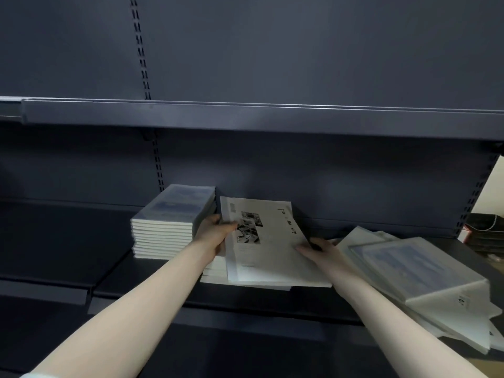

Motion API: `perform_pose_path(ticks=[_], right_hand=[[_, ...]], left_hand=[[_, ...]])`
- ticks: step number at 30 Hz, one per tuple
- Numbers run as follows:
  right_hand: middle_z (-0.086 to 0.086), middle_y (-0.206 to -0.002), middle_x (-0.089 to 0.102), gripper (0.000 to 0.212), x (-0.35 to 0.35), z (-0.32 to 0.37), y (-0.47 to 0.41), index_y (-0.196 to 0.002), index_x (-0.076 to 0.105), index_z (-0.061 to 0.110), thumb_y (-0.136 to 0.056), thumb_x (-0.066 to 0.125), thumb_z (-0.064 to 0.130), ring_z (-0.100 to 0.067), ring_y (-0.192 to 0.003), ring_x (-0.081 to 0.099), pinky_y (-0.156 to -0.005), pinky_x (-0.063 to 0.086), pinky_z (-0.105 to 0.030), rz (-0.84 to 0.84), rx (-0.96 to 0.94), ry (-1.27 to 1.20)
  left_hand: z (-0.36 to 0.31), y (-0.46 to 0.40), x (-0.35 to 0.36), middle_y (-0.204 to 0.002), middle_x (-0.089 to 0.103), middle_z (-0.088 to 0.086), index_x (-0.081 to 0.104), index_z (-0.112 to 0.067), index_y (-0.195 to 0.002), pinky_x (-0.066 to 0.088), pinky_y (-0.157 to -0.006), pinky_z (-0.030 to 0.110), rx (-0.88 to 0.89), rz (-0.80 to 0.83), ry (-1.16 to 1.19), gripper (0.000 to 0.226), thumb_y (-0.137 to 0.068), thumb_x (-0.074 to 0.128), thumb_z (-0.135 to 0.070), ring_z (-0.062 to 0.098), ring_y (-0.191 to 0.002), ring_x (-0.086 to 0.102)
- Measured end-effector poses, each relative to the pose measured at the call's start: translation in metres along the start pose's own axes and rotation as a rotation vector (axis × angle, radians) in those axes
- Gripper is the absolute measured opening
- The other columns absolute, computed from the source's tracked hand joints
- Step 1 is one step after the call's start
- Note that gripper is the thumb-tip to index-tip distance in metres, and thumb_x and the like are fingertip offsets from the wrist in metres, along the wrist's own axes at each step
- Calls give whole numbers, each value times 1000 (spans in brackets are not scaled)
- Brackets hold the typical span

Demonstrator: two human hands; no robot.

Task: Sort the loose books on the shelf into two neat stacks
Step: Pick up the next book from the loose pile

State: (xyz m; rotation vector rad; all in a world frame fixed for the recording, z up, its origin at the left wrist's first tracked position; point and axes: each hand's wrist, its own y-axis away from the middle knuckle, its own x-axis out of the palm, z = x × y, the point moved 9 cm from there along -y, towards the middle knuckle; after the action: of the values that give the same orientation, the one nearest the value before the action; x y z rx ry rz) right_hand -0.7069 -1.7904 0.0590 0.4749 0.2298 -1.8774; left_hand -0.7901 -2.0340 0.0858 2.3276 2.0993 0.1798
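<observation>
Books lie on the dark grey metal shelf in three groups: a neat stack of blue-covered books at the left, a low stack of white books in the middle, and loose blue-covered books spilled at the right. My left hand and right hand grip the edges of a tilted white book with black photos above the middle stack.
</observation>
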Motion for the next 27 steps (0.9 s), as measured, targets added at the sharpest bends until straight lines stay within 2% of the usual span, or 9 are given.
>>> perform_pose_path(ticks=[3, 7, 9, 13, 16, 18, 20, 24, 27], right_hand=[[-10, -110, 67, 30, 9, 5, -4, -115, 64, 8, -87, 65, 16, -24, -96, 62, -77, 46, -27, 13, 23, -122], [-8, -94, 65, 21, 14, 9, -4, -105, 66, 11, -86, 60, 3, -24, -88, 59, -67, 44, -25, -37, 56, -221], [-5, -91, 62, 20, 14, 8, -3, -102, 65, 13, -87, 58, 2, -23, -88, 57, -69, 42, -26, -74, 69, -217], [-7, -94, 63, 22, 20, 9, -8, -102, 66, 8, -87, 52, 2, -26, -89, 58, -69, 41, -26, -98, 62, -185], [-7, -98, 63, 25, 29, 11, -15, -106, 65, 9, -88, 47, 5, -24, -90, 57, -68, 40, -26, -104, 49, -126], [-9, -107, 61, 24, 32, 12, -22, -106, 63, 10, -90, 45, 7, -25, -94, 55, -72, 41, -28, -138, 37, -95], [-15, -122, 53, 30, 33, 14, -27, -116, 60, 11, -93, 41, 11, -28, -104, 51, -80, 41, -30, -185, 26, -28], [-17, -133, 42, 39, 40, 18, -36, -134, 47, 10, -98, 33, 12, -31, -120, 42, -92, 37, -35, -192, 20, 55], [-17, -133, 45, 39, 44, 18, -45, -135, 44, 8, -99, 30, 10, -32, -116, 47, -88, 39, -35, -176, 24, 71]], left_hand=[[-3, -7, -4, -104, 69, 10, 61, -5, -116, 50, -65, 24, 111, -30, -212, 36, -80, 69, -3, 22, -89, 65], [-5, -14, -3, -103, 69, 1, 60, -13, -115, 50, -80, 27, 225, -29, -493, 38, -78, 70, -14, 17, -96, 64], [0, -17, -2, -107, 67, -4, 57, -19, -117, 49, -83, 28, 228, -9, -600, 36, -82, 66, -23, 14, -96, 63], [7, -24, 4, -119, 57, -2, 50, -17, -125, 45, -90, 30, 234, 28, -821, 38, -90, 56, -29, 18, -110, 54], [10, -32, 7, -144, 42, 8, 36, -7, -140, 38, -105, 35, 234, 32, -990, 52, -95, 47, -31, 24, -132, 41], [14, -40, 6, -154, 27, 11, 23, -5, -148, 31, -112, 36, 223, 36, -1040, 61, -98, 41, -35, 24, -141, 28], [15, -49, 5, -158, 17, 11, 16, -5, -150, 24, -114, 32, 220, 44, -1084, 64, -100, 37, -38, 22, -146, 17], [13, -64, 7, -157, 19, 9, 21, -8, -150, 23, -113, 31, 256, 63, -1090, 61, -100, 37, -39, 20, -146, 16], [12, -75, 11, -154, 28, 8, 28, -10, -148, 29, -111, 31, 295, 79, -1054, 58, -99, 41, -37, 21, -142, 26]])
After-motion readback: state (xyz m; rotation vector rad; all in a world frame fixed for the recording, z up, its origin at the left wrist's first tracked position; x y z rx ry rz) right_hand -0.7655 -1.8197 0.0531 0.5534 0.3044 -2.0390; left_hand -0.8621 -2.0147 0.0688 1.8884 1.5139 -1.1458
